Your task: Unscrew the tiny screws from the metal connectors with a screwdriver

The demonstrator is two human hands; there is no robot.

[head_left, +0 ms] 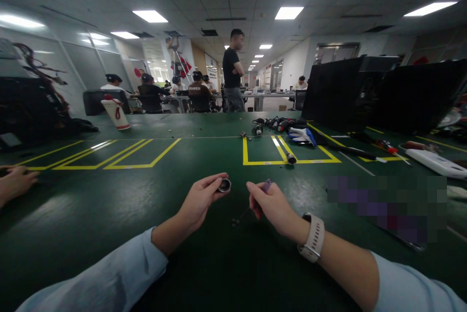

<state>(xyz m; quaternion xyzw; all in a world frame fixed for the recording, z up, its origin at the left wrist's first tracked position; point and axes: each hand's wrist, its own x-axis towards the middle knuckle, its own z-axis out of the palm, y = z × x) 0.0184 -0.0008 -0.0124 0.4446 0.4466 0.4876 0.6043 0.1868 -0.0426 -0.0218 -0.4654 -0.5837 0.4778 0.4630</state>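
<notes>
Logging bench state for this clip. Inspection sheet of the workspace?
Surface: green mat, yellow tape boxes.
Job's things: round metal part in left hand; purple-capped thin tool in right hand; tiny screws on the mat below them.
Clutter: blue-white glove, white cup, hand tools, black cases.
Hands: both shut on their items.
Cables: wire bundle, far left.
Surroundings: office; standing person, seated people; another person's hand at left edge.

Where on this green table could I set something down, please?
The yellow-taped boxes left of centre lie bare, as does the mat between another person's hand and the left hand holding a metal ring. It is crowded on the right: glove, tools and white device; small screws lie by the right hand and its purple tool.
</notes>
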